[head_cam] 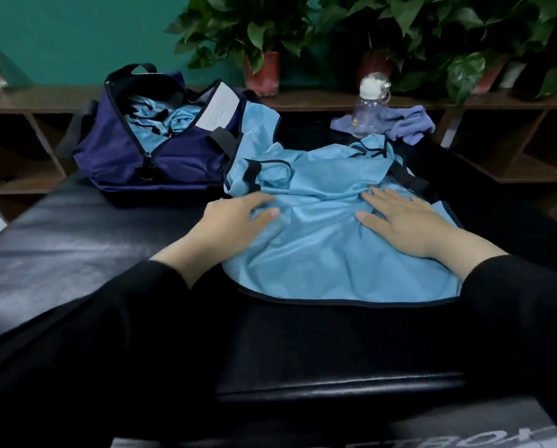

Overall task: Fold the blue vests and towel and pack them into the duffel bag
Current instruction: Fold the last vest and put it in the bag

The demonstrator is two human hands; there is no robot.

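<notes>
A light blue vest with black trim lies spread and creased on the black padded table. My left hand rests flat on the vest's left edge. My right hand presses flat on its right side, fingers straight. The navy duffel bag stands unzipped at the back left, with light blue fabric bunched inside. Another strip of light blue fabric leans against the bag's right end. A purple-blue towel lies crumpled at the back right.
A clear water bottle with a white cap stands by the towel. Potted plants line a wooden shelf behind the table. A white label hangs at the bag's opening.
</notes>
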